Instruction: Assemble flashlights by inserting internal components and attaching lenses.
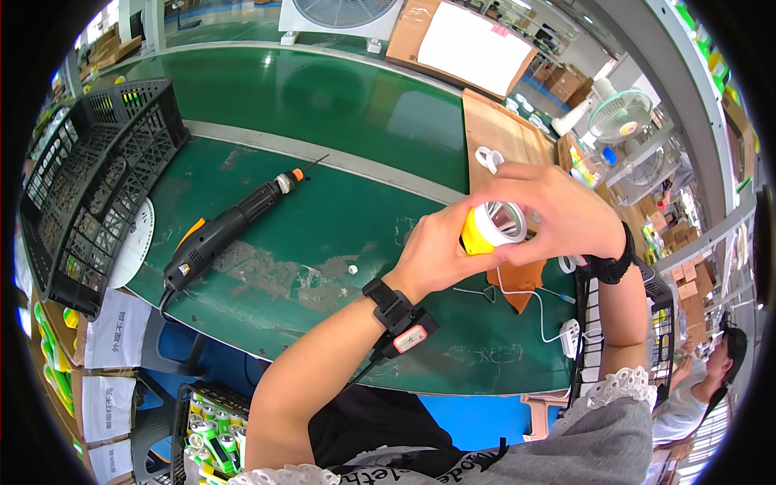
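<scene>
Nearest the wearer, the left hand [436, 246] was clamped around the yellow-and-white plastic torch head [480, 235], which was held in the air above the worn green tabletop [485, 356], inward of its right edge. The right hand [551, 204] was closed around the white rim from the right, its thumb below and its fingers above. The step in hand was judged to be fitting or inspecting the rim; which of these could not be told. The next move appeared to call for a firm left grip and even pressure from the right. The part was tilted, with its round mouth turned rightward; the bowl inside was silvery, the body bright yellow. Farther off, a black cylindrical electric screwdriver [217, 238] lay from the tabletop's left edge toward its far edge. Beyond the hands, white plastic rings [494, 164] rested on a tan wooden board [481, 121].
</scene>
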### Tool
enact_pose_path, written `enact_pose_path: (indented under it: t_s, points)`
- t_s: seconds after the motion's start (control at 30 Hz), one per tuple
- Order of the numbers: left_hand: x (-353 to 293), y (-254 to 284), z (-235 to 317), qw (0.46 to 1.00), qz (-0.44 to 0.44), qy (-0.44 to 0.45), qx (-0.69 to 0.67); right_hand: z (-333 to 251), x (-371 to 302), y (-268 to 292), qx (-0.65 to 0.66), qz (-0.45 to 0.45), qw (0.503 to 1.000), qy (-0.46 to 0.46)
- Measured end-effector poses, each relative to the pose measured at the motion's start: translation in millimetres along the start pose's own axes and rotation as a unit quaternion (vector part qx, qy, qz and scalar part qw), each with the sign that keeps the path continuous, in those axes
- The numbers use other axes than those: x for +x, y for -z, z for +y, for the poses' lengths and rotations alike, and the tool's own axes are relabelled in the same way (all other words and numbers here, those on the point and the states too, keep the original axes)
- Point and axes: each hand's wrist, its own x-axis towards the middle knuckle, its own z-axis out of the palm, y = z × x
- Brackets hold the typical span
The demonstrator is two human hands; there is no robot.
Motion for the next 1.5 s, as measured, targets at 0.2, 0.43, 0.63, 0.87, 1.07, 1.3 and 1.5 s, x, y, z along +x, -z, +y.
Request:
enact_pose_path:
  t_s: [0.2, 0.43, 0.63, 0.87, 1.07, 1.3, 1.5]
  points:
    - [1, 0, 2, 1.000, -0.003, 0.015, 0.011, -2, -1, -2, 0.000, 0.021, 0.999, -0.050]
    - [0, 0, 2, 1.000, -0.010, 0.009, 0.007, -3, 0, -3, -0.021, 0.013, 0.997, -0.066]
    - [1, -2, 2, 1.000, 0.009, -0.006, 0.008, 7, 1, 1, 0.045, 0.023, 0.999, 0.018]
    - [2, 1, 6, 0.999, -0.021, 0.035, -0.003, 1, 2, 0, -0.002, -0.007, 0.998, -0.066]
    - [1, -2, 3, 1.000, -0.006, -0.004, 0.001, 2, 3, 7, 0.055, -0.020, 0.998, -0.008]
    - [1, -1, 3, 1.000, -0.012, 0.007, 0.015, -1, 3, 5, 0.008, -0.022, 0.998, -0.059]
    - [2, 1, 7, 1.000, -0.010, 0.017, -0.022, -5, 4, 2, 0.011, 0.026, 0.998, -0.062]
